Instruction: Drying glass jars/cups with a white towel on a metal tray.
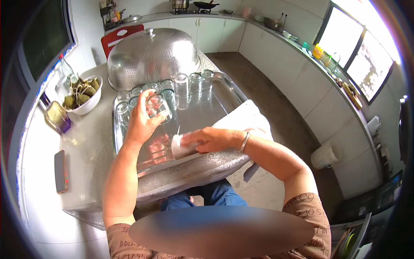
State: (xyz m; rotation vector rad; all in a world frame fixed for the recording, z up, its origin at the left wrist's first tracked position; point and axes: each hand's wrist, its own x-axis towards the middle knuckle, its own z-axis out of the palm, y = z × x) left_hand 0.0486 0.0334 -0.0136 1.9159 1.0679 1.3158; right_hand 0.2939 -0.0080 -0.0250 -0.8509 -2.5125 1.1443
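Note:
Between the thumb and fingers of my left hand (144, 119) is a clear drinking glass (158, 105), raised over a shiny metal tray (203, 105). My right hand (210, 140), blurred and with a bangle at the wrist, is on a white cloth (184, 147) near the tray's front edge; how firmly the fingers hold it cannot be told. Another part of white cloth (249, 119) drapes over the tray's right side. Several glasses stand along the back and left of the tray, among them a tall glass (181, 85).
A perforated metal dome cover (152, 58) sits behind the tray. To the left are a white plastic basket (89, 102) of leaf-wrapped bundles, a glass bottle (66, 69), a bottle with a purple base (56, 115) and a phone (60, 171). A red chair (108, 40) stands behind the table.

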